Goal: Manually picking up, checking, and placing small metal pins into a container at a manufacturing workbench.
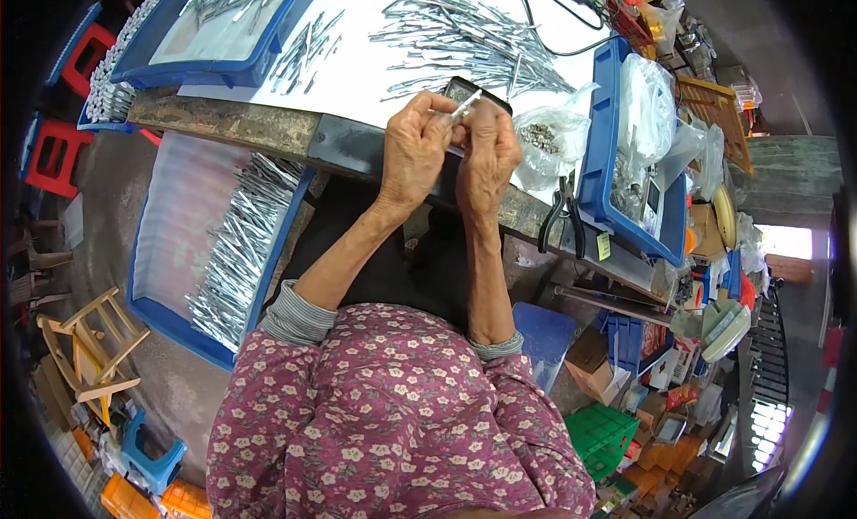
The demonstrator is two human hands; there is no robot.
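My left hand (pixel 415 151) is closed in a pinch on a short, thin metal rod (pixel 466 104), which slants up to the right over the table's near edge. Close beside it, my right hand (pixel 488 157) has its fingers pressed together; its fingertips are slightly blurred and whatever they hold is hidden. Just behind both hands sits a small black tray (pixel 458 88), partly covered by them. Beyond that spreads a loose pile of silvery metal rods (pixel 473 39) on the white tabletop. A clear plastic bag of small metal parts (pixel 541 138) lies to the right of my right hand.
Black-handled pliers (pixel 562 217) hang over the table edge. A blue tray (pixel 596 153) with plastic bags stands at the right. Blue trays of rods stand on the table's left (pixel 239 73) and below it (pixel 183 321). A wooden stool (pixel 94 349) lies at lower left.
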